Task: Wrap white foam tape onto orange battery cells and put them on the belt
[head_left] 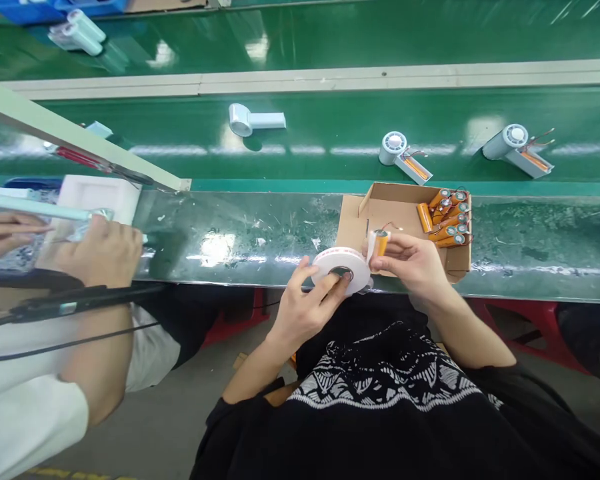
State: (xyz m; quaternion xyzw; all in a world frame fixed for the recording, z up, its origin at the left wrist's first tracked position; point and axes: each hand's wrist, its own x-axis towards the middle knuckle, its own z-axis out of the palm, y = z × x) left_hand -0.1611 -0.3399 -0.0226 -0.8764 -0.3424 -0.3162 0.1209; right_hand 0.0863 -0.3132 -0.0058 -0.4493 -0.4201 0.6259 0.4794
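Note:
My left hand [307, 303] grips a white roll of tape [344, 268] at the near edge of the bench. My right hand [414, 261] pinches an orange battery cell [380, 243] upright, with a strip of white tape running from the roll onto it. Thin wires trail from the cell's top. Just behind my right hand stands an open cardboard box [395, 207] with several orange battery cells [447, 219] piled in its right side.
Three white handheld fan bodies [255, 121] [403, 155] [515, 148] lie on the green conveyor belt beyond the bench. At the left a co-worker's hands [97, 252] work on a part near a white foam tray [97, 197]. A red stool [525, 327] is under the bench.

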